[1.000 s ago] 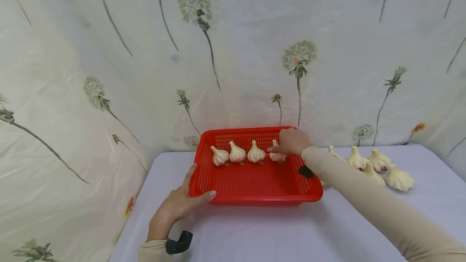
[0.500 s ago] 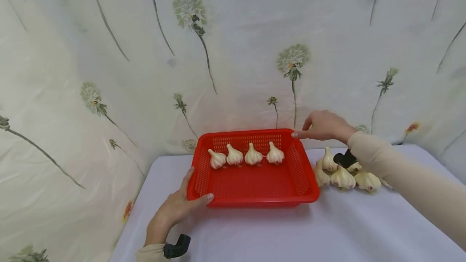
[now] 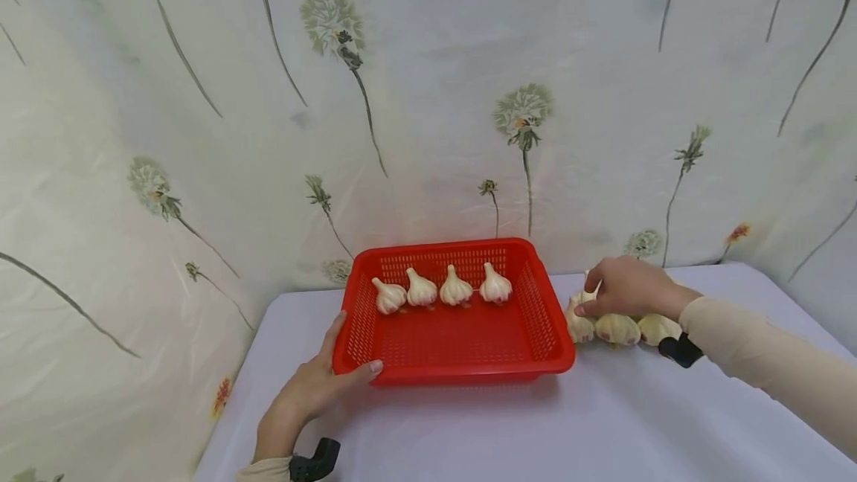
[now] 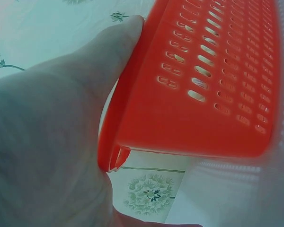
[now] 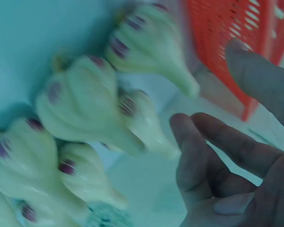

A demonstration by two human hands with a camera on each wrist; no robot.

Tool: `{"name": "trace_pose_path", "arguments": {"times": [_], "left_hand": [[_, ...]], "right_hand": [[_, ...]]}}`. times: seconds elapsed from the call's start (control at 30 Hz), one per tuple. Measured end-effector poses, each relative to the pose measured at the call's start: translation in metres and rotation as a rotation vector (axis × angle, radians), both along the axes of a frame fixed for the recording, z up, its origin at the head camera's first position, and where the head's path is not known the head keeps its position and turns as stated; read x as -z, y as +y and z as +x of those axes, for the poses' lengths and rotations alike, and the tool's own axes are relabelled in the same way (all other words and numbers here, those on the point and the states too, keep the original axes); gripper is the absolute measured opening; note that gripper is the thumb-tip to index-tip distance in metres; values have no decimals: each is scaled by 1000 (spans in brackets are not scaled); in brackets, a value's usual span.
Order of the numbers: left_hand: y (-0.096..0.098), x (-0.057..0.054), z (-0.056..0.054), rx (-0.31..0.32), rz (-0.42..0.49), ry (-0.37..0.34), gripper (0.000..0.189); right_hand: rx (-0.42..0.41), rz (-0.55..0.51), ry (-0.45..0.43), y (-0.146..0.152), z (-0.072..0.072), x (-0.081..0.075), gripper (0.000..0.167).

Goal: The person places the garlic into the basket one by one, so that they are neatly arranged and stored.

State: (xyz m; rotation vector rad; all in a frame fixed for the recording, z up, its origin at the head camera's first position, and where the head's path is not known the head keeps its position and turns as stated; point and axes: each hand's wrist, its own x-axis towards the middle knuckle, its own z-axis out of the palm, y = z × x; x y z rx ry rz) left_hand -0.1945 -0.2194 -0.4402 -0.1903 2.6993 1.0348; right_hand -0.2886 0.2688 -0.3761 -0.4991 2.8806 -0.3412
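A red plastic basket [image 3: 462, 344] with perforated walls stands on the table. Inside it, several garlic bulbs [image 3: 456, 290] sit in a row by the back wall, stems up. My left hand [image 3: 311, 389] holds the basket's front left corner, the thumb over the front rim and the fingers along the left side. In the left wrist view the basket's outer wall [image 4: 180, 123] fills much of the frame. My right hand [image 3: 629, 288] is over the loose garlic bulbs [image 3: 617, 329] right of the basket. Its bent fingers and thumb stand apart around bare space in the right wrist view, beside a bulb [image 5: 149, 47].
The table [image 3: 462, 437] has a pale lilac cover. Behind it hangs a curtain [image 3: 428, 132] printed with dandelions, close to the basket's back rim. The pile of bulbs lies against the basket's right side, partly hidden by my right hand.
My right hand has let go of the rightmost bulb in the basket, moved right over the rim and come down to the loose garlic. My left hand has stayed on the corner.
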Motion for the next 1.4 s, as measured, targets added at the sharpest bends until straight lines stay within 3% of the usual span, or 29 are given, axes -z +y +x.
{"name": "trace_pose_path", "arguments": {"times": [0.23,0.6,0.8,1.03,1.4], "left_hand": [[-1,1,0,-7,2,2,120],[0,2,-1,2,-18,11,120],[1,1,0,-1,-6,4,120],[-1,0,-1,-2,9,11,122],[-1,1,-1,5,29,14,122]], "right_hand": [[37,-16,53,-2,13,38,48],[63,-40,308,-6,23,72,28],[86,-76,399,-12,23,81,19],[148,-65,357,-24,24,80,35],[186,-42,324,-31,27,83,28]]}}
